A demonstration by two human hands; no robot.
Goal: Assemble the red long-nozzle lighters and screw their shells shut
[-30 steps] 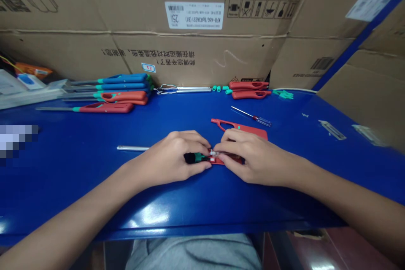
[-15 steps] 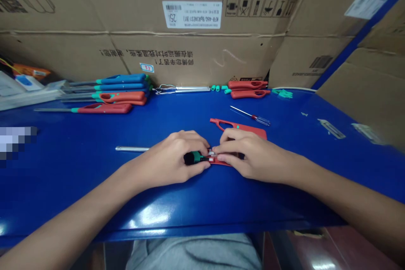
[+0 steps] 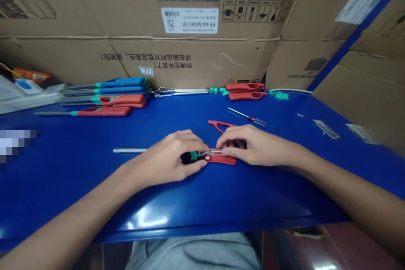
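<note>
My left hand is closed around the left part of an opened stick lighter. Its red shell half lies on the table with the inside up, and the metal tube sticks out to the left. A green and black part shows between my left thumb and fingers. Inside the shell rests a clear fuel tank, whose right end my right hand pinches between thumb and fingers. The other red shell half lies just behind, partly hidden by my right hand.
A screwdriver lies behind my right hand. Lighters with blue and red handles are stacked at the back left. Metal tubes, red shells and green parts line the cardboard wall. Clear pieces lie right.
My right hand has shifted right along the shell, uncovering the clear tank and the shell's right end. My left hand keeps its hold. The view has tilted slightly.
</note>
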